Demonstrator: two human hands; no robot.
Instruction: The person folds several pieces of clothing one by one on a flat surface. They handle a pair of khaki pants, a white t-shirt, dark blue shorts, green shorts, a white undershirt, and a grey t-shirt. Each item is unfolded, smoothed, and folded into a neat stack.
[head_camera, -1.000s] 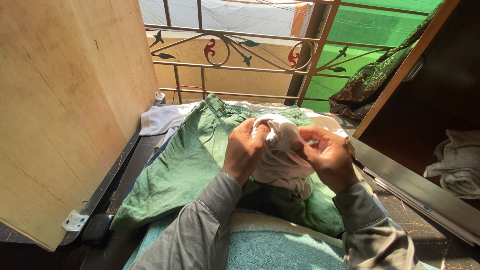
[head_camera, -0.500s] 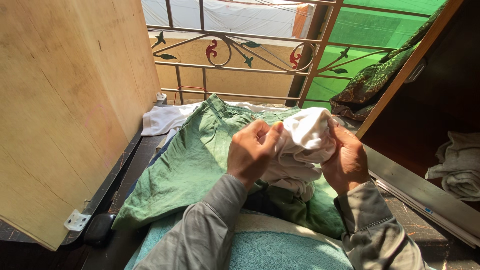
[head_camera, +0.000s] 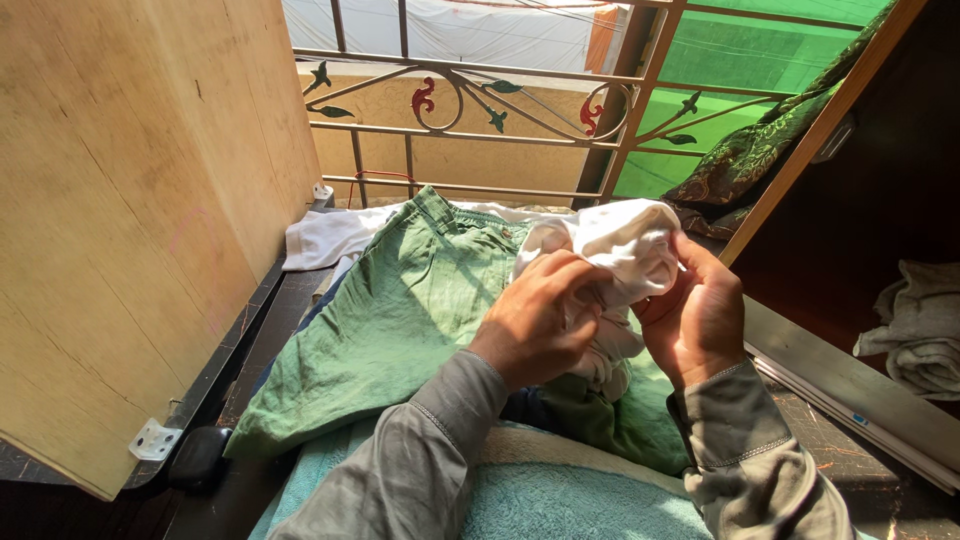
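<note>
Both the left hand (head_camera: 535, 325) and right hand (head_camera: 695, 315) have fingers clenched on a bunched white cotton cloth (head_camera: 620, 245), lifted above the green trousers (head_camera: 400, 310) for handling.

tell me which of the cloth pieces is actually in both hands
The bunched white cloth, gripped by the left hand and right hand. The green garment lies flat beneath, and the teal towel sits nearest the camera.

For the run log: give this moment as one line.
left hand: grips white cloth | right hand: grips white cloth | cloth: bunched, raised over green trousers | below: teal towel
</note>
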